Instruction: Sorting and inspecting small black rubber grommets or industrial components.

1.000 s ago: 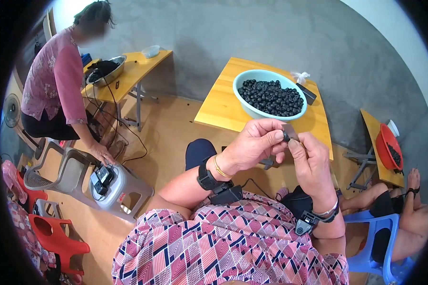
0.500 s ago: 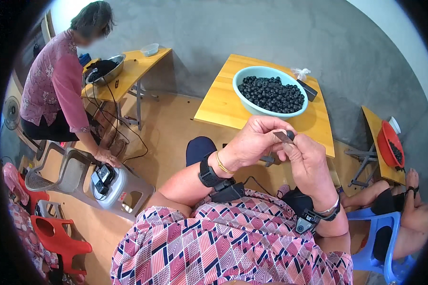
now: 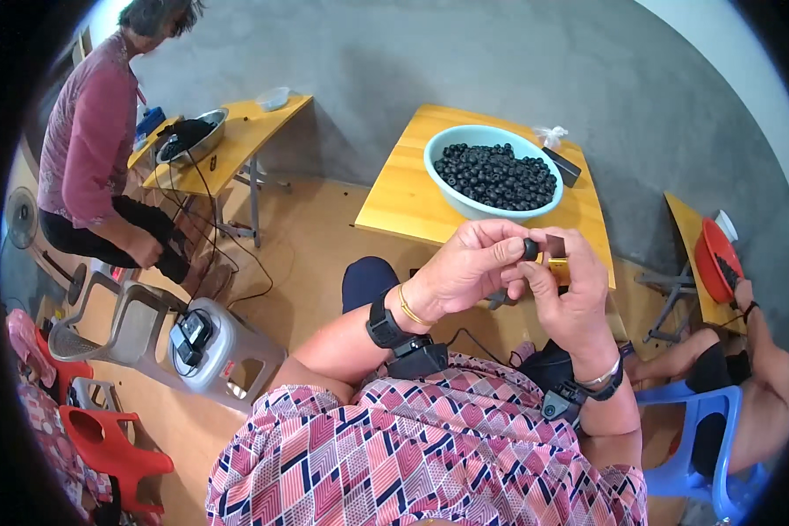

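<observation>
My left hand (image 3: 473, 267) pinches a small round black piece (image 3: 530, 250) between thumb and fingertips. Close against it, my right hand (image 3: 574, 285) grips a small flat metal blade (image 3: 555, 246) between thumb and forefinger. Both hands are held up in front of my chest, at the near edge of a yellow wooden table (image 3: 399, 197). On that table, just beyond my hands, stands a pale blue basin (image 3: 438, 171) heaped with black round pieces (image 3: 500, 178), several showing a hole or dimple.
A dark box (image 3: 563, 167) and a clear plastic bag (image 3: 550, 136) lie beside the basin. At right, a person's hand (image 3: 743, 294) reaches to a red basin (image 3: 714, 263). At left, another person (image 3: 96, 149) stands near a grey plastic stool (image 3: 228, 351) and a metal bowl (image 3: 210, 140).
The blade has swung more upright and slightly right, apart from my left fingers. The left person has straightened, lifting a hand off the stool. The right person's hand has reached the red basin.
</observation>
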Demonstrator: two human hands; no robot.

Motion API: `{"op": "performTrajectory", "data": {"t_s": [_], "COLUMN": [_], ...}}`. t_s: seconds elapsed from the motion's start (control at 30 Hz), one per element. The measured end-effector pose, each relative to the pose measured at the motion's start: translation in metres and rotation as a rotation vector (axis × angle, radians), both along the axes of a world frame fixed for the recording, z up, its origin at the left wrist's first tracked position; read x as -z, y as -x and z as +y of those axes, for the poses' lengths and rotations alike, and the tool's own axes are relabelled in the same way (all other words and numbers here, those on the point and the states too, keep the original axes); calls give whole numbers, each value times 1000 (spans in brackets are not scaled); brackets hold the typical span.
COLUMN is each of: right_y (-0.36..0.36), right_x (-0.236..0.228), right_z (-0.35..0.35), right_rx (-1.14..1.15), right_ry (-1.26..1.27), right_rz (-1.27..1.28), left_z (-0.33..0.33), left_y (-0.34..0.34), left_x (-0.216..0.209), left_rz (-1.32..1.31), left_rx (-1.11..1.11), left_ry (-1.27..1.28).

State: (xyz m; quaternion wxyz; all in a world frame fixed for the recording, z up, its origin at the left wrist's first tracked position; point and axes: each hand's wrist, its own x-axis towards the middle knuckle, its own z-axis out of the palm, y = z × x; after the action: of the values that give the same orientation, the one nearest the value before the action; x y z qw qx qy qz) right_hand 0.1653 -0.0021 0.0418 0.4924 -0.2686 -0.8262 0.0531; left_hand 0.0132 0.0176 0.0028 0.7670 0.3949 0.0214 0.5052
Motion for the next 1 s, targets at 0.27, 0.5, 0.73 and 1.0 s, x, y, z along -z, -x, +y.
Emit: {"op": "performTrajectory", "data": {"t_s": [0.27, 0.5, 0.73, 1.0], "right_y": [2, 6, 8, 1], "right_x": [4, 15, 29, 20], "right_z": [3, 7, 13, 0], "right_rx": [-36, 8, -6, 19], "right_ry": [-106, -208, -228, 234], "right_rz": [50, 111, 152, 203], "left_z": [4, 4, 5, 8], "left_y": [-3, -7, -9, -3], "left_x": [4, 9, 11, 6], "left_rz": [-34, -39, -73, -90], "left_rx": [35, -24, -5, 39], "left_ry": [-49, 23, 98, 69]}}
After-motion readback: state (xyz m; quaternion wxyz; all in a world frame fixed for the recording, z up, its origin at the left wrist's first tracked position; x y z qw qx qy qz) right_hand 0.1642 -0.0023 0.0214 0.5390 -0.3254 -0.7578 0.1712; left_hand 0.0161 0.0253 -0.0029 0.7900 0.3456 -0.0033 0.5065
